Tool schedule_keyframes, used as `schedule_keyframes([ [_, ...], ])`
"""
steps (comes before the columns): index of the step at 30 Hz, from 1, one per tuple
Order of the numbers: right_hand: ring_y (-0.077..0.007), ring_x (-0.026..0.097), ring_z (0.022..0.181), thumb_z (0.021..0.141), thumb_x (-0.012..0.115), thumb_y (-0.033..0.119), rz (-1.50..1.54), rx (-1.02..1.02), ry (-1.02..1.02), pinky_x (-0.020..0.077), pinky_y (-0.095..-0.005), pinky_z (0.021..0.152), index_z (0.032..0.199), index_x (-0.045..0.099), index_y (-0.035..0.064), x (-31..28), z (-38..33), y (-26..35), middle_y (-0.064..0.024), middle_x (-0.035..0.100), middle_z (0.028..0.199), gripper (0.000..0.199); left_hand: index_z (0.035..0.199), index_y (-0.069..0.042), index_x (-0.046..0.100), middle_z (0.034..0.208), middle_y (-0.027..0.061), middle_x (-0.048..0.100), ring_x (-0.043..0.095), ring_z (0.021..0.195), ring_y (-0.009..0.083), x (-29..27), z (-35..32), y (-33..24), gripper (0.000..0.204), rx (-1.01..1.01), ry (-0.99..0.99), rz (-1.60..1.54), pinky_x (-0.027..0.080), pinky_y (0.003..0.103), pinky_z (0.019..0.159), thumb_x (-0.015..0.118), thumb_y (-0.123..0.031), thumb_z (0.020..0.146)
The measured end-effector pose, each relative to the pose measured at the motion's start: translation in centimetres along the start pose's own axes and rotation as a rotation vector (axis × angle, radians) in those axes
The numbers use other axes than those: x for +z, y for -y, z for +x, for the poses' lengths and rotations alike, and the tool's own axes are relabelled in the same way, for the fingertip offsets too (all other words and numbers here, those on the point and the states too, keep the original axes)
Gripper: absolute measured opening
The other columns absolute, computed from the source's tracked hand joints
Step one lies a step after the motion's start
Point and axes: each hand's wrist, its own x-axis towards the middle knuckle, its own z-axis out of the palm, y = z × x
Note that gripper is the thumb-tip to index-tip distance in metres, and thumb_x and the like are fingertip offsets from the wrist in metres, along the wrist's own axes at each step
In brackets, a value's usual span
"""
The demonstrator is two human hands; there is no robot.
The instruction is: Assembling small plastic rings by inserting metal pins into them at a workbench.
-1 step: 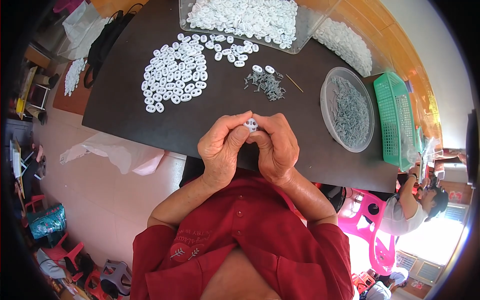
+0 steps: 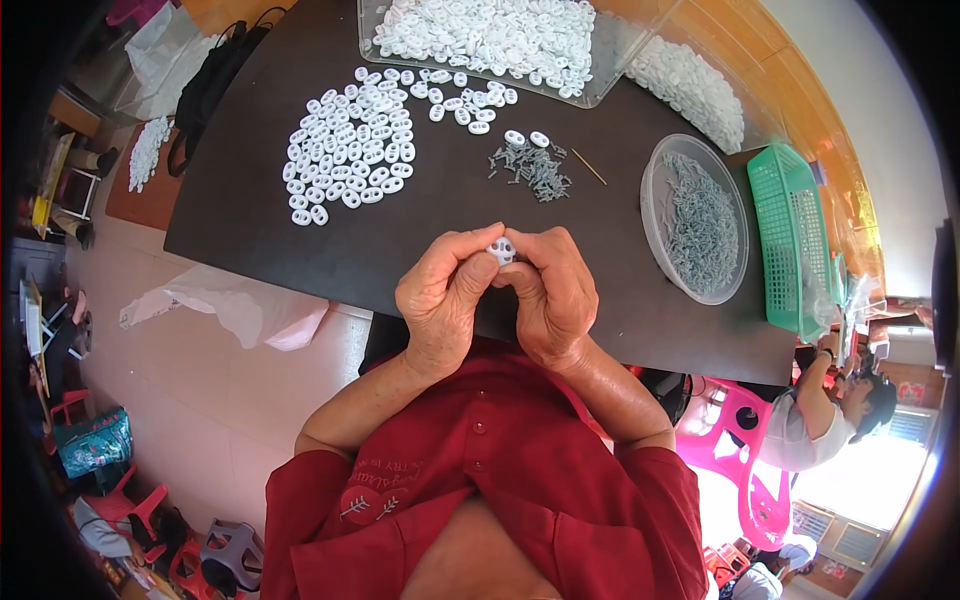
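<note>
A small white plastic piece with dark holes (image 2: 501, 250) is pinched between both my hands, just over the table's near edge. My left hand (image 2: 445, 295) grips it from one side with thumb and forefinger. From the other side, my right hand (image 2: 553, 295) closes on it with bent fingers. My fingertips cover part of the piece. Beyond my hands lies a loose heap of small grey pins (image 2: 540, 172), with two white oval pieces (image 2: 527, 138) at its far side. A larger group of white two-holed ovals (image 2: 350, 150) spreads over the table to the left.
A clear bin of white pieces (image 2: 480, 40) stands at the back. On the right are a round tub of grey pins (image 2: 705, 230) and a green basket (image 2: 785, 240). A thin stick (image 2: 589, 167) lies near the heap. Another person (image 2: 825, 410) sits by a pink chair (image 2: 735, 440).
</note>
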Motion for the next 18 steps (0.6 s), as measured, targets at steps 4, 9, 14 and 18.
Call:
schedule_keyframes([
  [4,-0.0213,0.052,0.06,0.075,0.067,0.0,-0.013,-0.036,-0.017,0.0422,-0.0288,0.052,0.096,0.059,-0.0058,0.14,-0.07,0.0,-0.0109,0.059,0.074,0.024,0.104,0.004,0.061,0.087,0.0047,0.06,0.054,0.073,0.0076,-0.19,-0.08,0.08,0.019,0.018,-0.007,0.067,0.046,0.019,0.064,0.058,-0.006,0.088],
  [9,-0.0214,0.052,0.06,0.075,0.067,0.0,-0.031,-0.039,-0.01,0.0424,-0.0289,0.052,0.096,0.058,-0.006,0.25,-0.26,0.05,-0.0113,0.059,0.075,0.023,0.104,0.003,0.062,0.086,0.004,0.06,0.053,0.073,0.0072,-0.37,-0.14,0.26,0.019,0.042,-0.004,0.109,0.045,0.019,0.064,0.059,-0.006,0.088],
  [14,-0.0219,0.053,0.061,0.075,0.067,0.0,-0.023,-0.047,-0.016,0.0427,-0.0287,0.052,0.096,0.058,-0.0058,0.38,-0.28,0.08,-0.0116,0.059,0.075,0.023,0.103,0.003,0.062,0.085,0.0039,0.06,0.053,0.072,0.0072,-0.42,-0.22,0.25,0.018,0.042,-0.006,0.114,0.045,0.019,0.064,0.059,-0.006,0.088],
  [18,-0.0221,0.053,0.06,0.074,0.066,-0.002,-0.043,-0.068,-0.021,0.0426,-0.029,0.051,0.096,0.058,-0.0057,0.45,-0.2,0.13,-0.0116,0.059,0.076,0.023,0.103,0.003,0.062,0.084,0.0042,0.06,0.053,0.072,0.0072,-0.46,-0.28,0.53,0.018,0.079,-0.013,0.111,0.044,0.019,0.063,0.059,-0.006,0.088],
])
